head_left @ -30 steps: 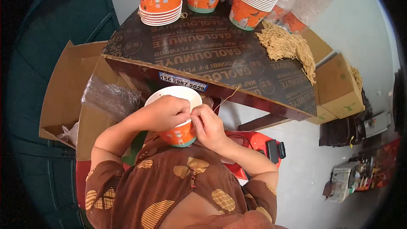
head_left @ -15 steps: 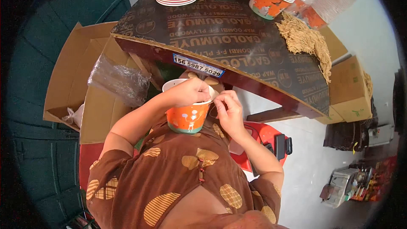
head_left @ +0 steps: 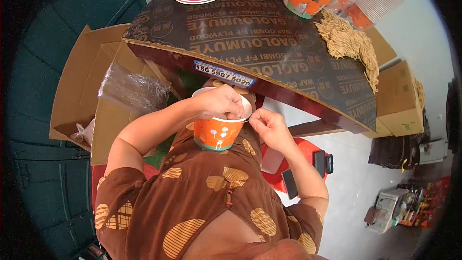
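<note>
Below dark table (head_left: 269, 53), upright orange cup (head_left: 219, 132), mouth up, both hands gripping rim.

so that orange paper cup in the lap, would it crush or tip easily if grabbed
Probably light and thin-walled, so the orange paper cup could dent under a firm squeeze. It narrows toward its base, so it may tip; the left hand over its rim likely steadies it.

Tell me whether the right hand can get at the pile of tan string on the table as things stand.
Probably yes. The right hand is at the cup's rim, and the table top between it and the string pile looks bare, though it lies across the table.
</note>
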Demonstrator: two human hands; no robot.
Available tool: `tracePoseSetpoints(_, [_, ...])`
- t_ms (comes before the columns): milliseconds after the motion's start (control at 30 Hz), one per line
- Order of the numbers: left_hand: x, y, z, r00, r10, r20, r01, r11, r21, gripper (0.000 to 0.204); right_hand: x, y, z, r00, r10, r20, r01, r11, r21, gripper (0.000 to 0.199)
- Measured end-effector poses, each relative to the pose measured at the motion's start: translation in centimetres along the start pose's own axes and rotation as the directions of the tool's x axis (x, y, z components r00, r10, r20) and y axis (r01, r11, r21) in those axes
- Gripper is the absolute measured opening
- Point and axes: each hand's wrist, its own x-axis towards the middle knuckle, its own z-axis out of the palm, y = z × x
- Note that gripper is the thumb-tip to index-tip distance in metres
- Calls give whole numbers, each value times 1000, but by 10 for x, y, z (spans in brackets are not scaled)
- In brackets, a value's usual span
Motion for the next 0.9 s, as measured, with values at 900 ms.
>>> tracePoseSetpoints(900, [7,9,3,991,-52,121,73,982,-173,11,0,-12,-19,997,65,49,-70,993,100,15])
